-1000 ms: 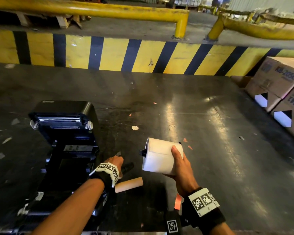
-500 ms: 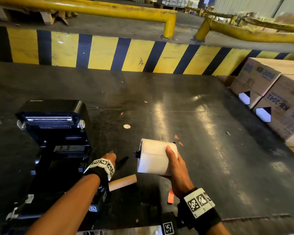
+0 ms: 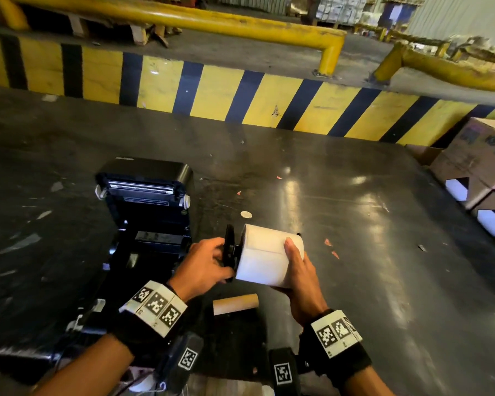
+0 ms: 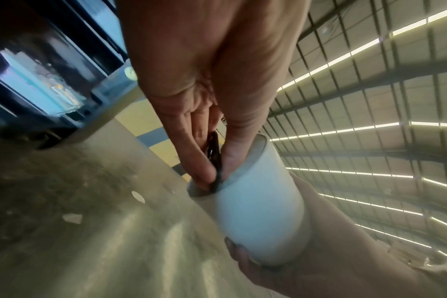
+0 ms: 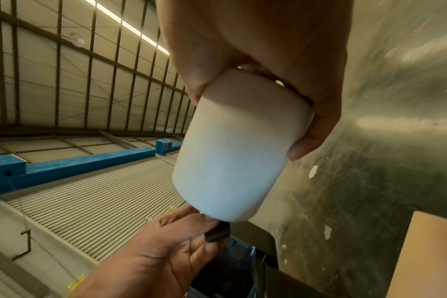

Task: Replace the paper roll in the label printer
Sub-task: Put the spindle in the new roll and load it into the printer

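Dark, scuffed surface [image 3: 340, 224] beneath a yellow-and-black striped barrier [image 3: 212, 90], warehouse roof overhead. Right hand [image 3: 300, 270] gripping white paper roll [image 3: 269, 255]; left hand [image 3: 200, 264] pinching black spindle flange [image 3: 229, 250].

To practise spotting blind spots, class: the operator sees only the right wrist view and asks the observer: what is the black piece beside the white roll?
Observer: A black disc-shaped holder on a spindle; the left hand pinches it at the end of the paper roll.
Operator: Is the printer open?
Observer: Yes, the label printer has its lid raised, left of the roll.
Operator: Any old core?
Observer: An empty cardboard core lies on the dark surface, nearer the person.
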